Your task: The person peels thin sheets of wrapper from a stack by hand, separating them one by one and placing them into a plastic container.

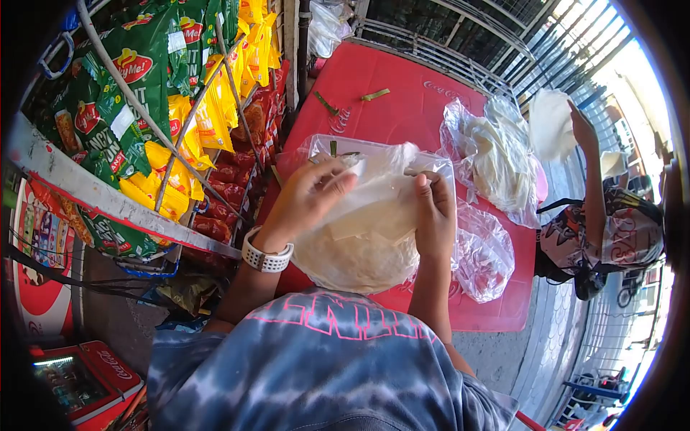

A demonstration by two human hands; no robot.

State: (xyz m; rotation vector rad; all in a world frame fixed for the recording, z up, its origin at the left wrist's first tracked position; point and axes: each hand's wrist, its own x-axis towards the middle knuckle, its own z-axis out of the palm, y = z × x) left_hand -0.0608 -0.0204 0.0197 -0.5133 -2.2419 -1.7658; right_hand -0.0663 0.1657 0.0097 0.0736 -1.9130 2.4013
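Red Coca-Cola table: landmark for everything below, lol.
Left hand: over the table's near half, thumb and fingertips in a narrow pinch, apparently on one side of the thin sheet; white watch strap at the wrist.
Right hand: also over the table's near half, thumb pressed to finger, looks closed on the sheet's other side.
Translucent sheet: spanning between both pinches above the table's near half. Can't tell if plastic film or wrapper, tbh.
Pale stack of thin sheets: just below, over the table's near part, beside or partly in a clear plastic tub; can't tell which.
Green strips: loose on the table's far half.
Bagged pale sheets: along the table's right edge, with a crumpled clear bag nearer on that side.
Lucky Me! Pancit Canton packs: racked off the table's left side.
Other person's hand: beyond the table's right edge, holding up a separate pale sheet.
Tear risk: could rip mid-span if pulled unevenly, being that thin.
Cling risk: could fold or stick onto the stack if allowed to sag.
Slip risk: could flap loose with a gust, given such tiny pinches and open street past the table's right side.
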